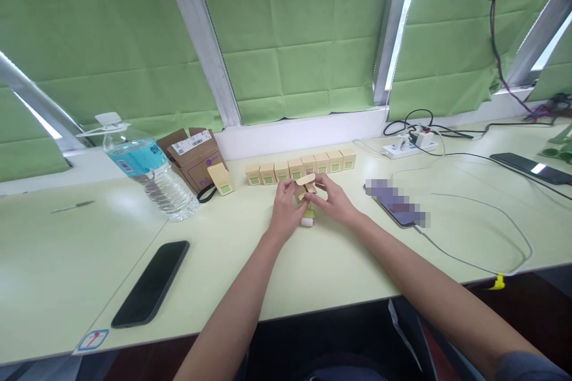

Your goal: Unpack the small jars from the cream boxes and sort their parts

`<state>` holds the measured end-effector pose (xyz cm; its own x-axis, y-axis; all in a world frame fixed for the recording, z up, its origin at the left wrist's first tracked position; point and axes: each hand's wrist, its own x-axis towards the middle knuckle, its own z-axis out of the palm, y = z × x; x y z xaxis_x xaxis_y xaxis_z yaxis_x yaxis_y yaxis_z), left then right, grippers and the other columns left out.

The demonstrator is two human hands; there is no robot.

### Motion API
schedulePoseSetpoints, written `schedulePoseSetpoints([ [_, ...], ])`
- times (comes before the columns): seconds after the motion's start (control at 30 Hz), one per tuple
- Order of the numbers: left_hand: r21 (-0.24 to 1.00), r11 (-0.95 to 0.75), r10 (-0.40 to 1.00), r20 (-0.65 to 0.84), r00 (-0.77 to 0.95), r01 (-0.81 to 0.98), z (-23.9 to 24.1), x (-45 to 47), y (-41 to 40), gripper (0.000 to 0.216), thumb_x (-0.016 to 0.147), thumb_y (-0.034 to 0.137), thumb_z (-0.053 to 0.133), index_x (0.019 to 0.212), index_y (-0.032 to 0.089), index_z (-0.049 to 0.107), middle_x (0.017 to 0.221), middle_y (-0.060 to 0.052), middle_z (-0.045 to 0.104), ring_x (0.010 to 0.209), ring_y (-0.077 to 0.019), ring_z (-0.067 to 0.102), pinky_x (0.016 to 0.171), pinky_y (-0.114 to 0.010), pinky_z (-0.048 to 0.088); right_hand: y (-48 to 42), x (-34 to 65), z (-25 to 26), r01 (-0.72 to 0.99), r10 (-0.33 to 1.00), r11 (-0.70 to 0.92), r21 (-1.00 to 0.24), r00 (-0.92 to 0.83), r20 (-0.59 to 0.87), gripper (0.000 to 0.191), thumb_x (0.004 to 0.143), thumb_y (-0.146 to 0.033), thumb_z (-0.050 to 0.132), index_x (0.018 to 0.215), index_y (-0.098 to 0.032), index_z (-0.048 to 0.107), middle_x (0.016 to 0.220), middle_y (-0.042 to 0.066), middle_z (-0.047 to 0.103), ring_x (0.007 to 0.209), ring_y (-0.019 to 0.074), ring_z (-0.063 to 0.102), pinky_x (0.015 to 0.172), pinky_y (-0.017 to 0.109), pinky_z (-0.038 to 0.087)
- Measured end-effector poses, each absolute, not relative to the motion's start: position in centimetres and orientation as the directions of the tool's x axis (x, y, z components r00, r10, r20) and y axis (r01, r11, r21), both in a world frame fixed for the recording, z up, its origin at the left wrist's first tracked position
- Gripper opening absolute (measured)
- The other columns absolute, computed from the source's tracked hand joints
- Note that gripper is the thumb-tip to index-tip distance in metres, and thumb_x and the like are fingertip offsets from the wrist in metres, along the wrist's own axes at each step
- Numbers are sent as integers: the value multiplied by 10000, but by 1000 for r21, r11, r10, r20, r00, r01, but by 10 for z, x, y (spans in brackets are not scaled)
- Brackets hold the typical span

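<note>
Both hands worked a small box [305,186] at the middle of the pale worktop [339,262], its top flap raised.

The left hand [286,211] and right hand [335,199] each had a narrow grip on the small box, fingertips pinching its sides just in front of a row of boxes [300,168] lined up along the back. A small white container [308,218] lay on the worktop just below the hands. A water bottle [149,169] and a black phone [152,283] sat well off to the left. Handling thin card like this appeared to call for light pressure at the corners, so the walls stayed square, with one thumb holding the flap clear and the box low over the worktop.
</note>
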<state>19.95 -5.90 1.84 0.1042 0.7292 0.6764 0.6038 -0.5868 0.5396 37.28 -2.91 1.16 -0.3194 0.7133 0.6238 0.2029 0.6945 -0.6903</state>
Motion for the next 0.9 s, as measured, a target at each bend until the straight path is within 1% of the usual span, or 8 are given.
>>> schedulePoseSetpoints([
  [0.07,532,-598,721,684,112,599,18,200,-59,358,871,242,655,1225,235,596,1184,-92,548,1108,-224,588,987,-391,502,-28,372,11,202,702,707,-678,-314,639,274,938,-410,599,1158,-252,554,1282,77,614,1194,236,599,1086,489,467],
  [0.13,536,-604,719,685,115,590,18,199,-59,402,872,246,661,1267,251,585,1205,-94,554,1119,-221,594,999,-395,503,-28,372,11,199,693,717,-668,-310,651,231,953,-411,576,1113,-247,553,1217,73,630,1154,228,613,1076,484,476],
  [0.27,547,-622,723,677,141,561,18,197,-58,493,882,247,661,1356,305,538,1291,-86,561,1213,-218,555,1026,-396,498,-29,372,12,171,711,696,-697,-296,638,223,987,-426,516,1117,-247,542,1286,88,601,1193,227,606,1062,472,492],
  [0.37,562,-617,730,671,133,552,17,196,-57,525,865,236,679,1363,311,533,1302,-83,567,1210,-218,556,1012,-398,510,-30,373,14,140,732,671,-728,-284,619,229,1001,-434,489,1128,-249,538,1301,90,594,1152,220,635,1003,447,534],
  [0.47,570,-612,733,668,125,548,15,195,-55,494,851,230,688,1326,303,570,1240,-81,575,1162,-214,576,997,-398,520,-31,373,15,124,732,668,-734,-286,618,245,1011,-432,467,1156,-253,549,1263,86,608,1119,212,649,938,405,566],
  [0.57,579,-594,742,662,104,558,13,195,-54,431,835,244,703,1255,270,612,1150,-76,568,1079,-207,596,976,-400,529,-32,373,16,141,713,690,-710,-297,635,270,1022,-422,445,1204,-266,569,1242,83,621,1140,212,638,927,386,567],
  [0.77,587,-547,771,631,86,596,14,196,-55,363,813,267,725,1154,241,604,1071,-59,559,1031,-210,596,931,-399,536,-31,375,17,260,632,775,-576,-337,698,296,1049,-359,372,1166,-276,631,1268,90,631,1329,231,512,1070,458,479],
  [0.9,619,-554,776,626,77,557,12,196,-54,348,802,278,732,1085,235,532,1082,-54,564,1046,-212,598,925,-407,548,-32,375,17,335,624,780,-529,-362,693,314,1046,-321,369,1183,-279,648,1350,97,576,1351,235,498,1071,448,488],
])
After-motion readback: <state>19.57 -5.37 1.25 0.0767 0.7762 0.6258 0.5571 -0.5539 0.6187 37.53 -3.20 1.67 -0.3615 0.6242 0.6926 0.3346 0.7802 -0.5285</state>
